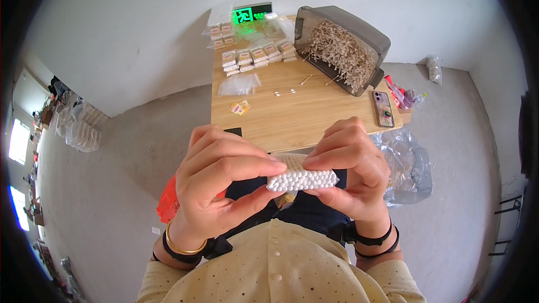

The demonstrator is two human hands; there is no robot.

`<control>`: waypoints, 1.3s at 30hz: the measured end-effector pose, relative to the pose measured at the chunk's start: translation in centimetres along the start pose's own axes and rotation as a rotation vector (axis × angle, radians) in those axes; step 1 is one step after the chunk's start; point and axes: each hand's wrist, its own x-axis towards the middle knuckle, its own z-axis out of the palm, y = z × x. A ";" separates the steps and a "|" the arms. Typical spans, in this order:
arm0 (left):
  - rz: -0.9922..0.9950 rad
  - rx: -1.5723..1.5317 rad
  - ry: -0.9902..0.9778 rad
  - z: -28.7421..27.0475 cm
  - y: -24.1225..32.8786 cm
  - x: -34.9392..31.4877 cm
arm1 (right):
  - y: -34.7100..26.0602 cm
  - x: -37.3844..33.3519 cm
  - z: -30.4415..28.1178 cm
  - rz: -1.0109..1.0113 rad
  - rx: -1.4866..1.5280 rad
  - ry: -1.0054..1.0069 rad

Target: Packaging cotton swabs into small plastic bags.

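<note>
Between my two hands, close in front of my body, is a packet of cotton swabs [303, 181] in a clear bag, its white tips facing me. My left hand [219, 174] pinches its left end between thumb and fingers. On the right end, my right hand [353, 171] grips in the same way. Beyond them on the wooden table, several finished-looking swab packets [258, 55] stand in short stacks. A grey translucent bin [382, 45] lies tipped on its side, with many loose cotton swabs [339, 50] inside.
Flat clear bags [240, 84], small yellow-and-white cards [240, 108] and a few loose swabs [284, 92] lie on the table [264, 126]. A phone [383, 108] rests near its right edge. A lit green exit sign [251, 14] stands at the back. Clear plastic bags [407, 168] sit at lower right.
</note>
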 end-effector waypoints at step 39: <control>-0.021 -0.036 0.007 -0.1 -0.4 -0.6 | -0.3 0.4 -0.1 -0.004 -0.083 -0.038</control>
